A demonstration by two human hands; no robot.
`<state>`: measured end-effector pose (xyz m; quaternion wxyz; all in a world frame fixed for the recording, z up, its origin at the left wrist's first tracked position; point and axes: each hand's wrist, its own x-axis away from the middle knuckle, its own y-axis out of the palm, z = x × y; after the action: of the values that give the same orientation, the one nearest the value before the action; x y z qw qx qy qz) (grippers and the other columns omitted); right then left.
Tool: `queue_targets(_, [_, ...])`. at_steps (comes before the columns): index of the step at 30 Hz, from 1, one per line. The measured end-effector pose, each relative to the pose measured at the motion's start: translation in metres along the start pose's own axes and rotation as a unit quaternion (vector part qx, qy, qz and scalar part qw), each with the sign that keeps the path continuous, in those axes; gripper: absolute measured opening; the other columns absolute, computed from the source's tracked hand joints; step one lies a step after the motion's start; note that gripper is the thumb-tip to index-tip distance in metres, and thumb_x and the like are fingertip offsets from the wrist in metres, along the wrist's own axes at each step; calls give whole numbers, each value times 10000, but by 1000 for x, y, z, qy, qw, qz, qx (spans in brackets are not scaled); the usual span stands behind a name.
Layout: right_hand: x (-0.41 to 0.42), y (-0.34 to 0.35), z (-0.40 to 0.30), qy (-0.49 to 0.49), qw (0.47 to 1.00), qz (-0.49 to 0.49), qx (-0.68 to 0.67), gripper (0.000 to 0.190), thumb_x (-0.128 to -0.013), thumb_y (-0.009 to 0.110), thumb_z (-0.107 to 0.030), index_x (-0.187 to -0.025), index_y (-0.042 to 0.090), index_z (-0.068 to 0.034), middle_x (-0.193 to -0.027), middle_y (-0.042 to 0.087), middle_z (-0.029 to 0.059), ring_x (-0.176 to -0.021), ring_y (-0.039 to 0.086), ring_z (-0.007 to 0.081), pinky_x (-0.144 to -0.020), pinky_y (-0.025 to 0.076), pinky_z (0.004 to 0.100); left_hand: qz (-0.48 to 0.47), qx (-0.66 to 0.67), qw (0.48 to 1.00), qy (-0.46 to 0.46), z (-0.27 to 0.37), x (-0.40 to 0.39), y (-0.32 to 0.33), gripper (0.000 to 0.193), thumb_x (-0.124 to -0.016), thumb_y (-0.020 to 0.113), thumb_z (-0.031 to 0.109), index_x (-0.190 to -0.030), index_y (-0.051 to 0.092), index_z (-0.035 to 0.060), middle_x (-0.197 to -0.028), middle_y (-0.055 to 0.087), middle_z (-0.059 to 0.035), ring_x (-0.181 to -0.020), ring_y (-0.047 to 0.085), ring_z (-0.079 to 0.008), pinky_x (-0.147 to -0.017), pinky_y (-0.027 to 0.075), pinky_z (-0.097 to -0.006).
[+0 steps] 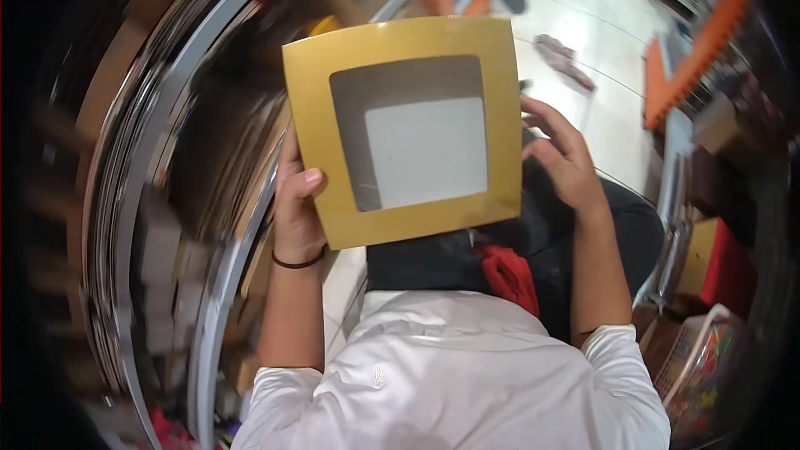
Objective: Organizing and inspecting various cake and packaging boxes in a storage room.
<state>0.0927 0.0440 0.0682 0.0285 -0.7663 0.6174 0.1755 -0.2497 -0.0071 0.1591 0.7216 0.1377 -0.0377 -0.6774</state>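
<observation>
A gold cardboard box [406, 228] with a square window is raised in front of my chest; a pale inside shows through the window. My left hand [300, 194] grips its left side, the thumb on the front face and the fingers behind it. Beside the right edge is my right hand [556, 153], its fingers apart and partly curled; whether a fingertip touches the box cannot be told. A red cloth [509, 278] hangs at my waist, over dark trousers.
Metal shelves [215, 300] with stacked flat cardboard line the left. More shelving with orange brackets [700, 62] stands at right, above a pink plastic basket [681, 356]. A crumpled cloth [562, 59] lies on the tiled floor, and a person's foot [512, 0] shows at the top.
</observation>
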Motion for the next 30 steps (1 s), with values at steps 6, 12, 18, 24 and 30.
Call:
queue_targets(6, [-9, -17, -56, -97, 948, 211, 217, 579, -933, 799, -215, -1428, 588, -2, -1340, 661, 166, -1169, 634, 259, -969, 536, 378, -166, 60, 983, 48, -38, -87, 89, 854, -809, 644, 130, -1638, 453, 57, -1557, 570, -111, -1324, 561, -249, -1101, 419, -331])
queue_targets(12, [-2, -64, -24, -57, 915, 333, 220, 538, -920, 802, -185, -1381, 596, 3, -1260, 671, 166, -1141, 635, 254, -978, 529, 381, -229, 31, 968, 97, -138, -155, 136, 738, -893, 510, -44, -1623, 459, 52, -1500, 588, -115, -1236, 583, -213, -1051, 437, -269])
queue_targets(18, [37, -92, 2, 90, 888, 387, 230, 584, -898, 823, -206, -1390, 585, 1, -1229, 668, 191, -1136, 655, 280, -952, 553, 398, -243, -10, 967, -76, -198, -125, 139, 388, -996, 608, 35, -1382, 575, 10, -1396, 619, -145, -1231, 600, -206, -1014, 471, -284])
queue_targets(24, [33, -73, -30, 76, 889, 393, 221, 560, -948, 778, -241, -1412, 573, -4, -1251, 667, 190, -1154, 645, 279, -979, 528, 368, -288, 68, 946, -129, -177, -117, 130, 249, -1018, 679, 65, -1247, 601, 5, -1457, 574, -186, -1325, 575, -242, -1067, 471, -330])
queue_targets(30, [41, -60, -23, -12, 910, 394, 124, 517, -1037, 676, -309, -1441, 556, -10, -1279, 667, 183, -1161, 630, 262, -1028, 486, 357, -229, 215, 921, -230, -202, -109, 103, 384, -987, 698, 48, -1359, 608, 30, -1443, 624, -137, -1274, 616, -292, -1100, 468, -356])
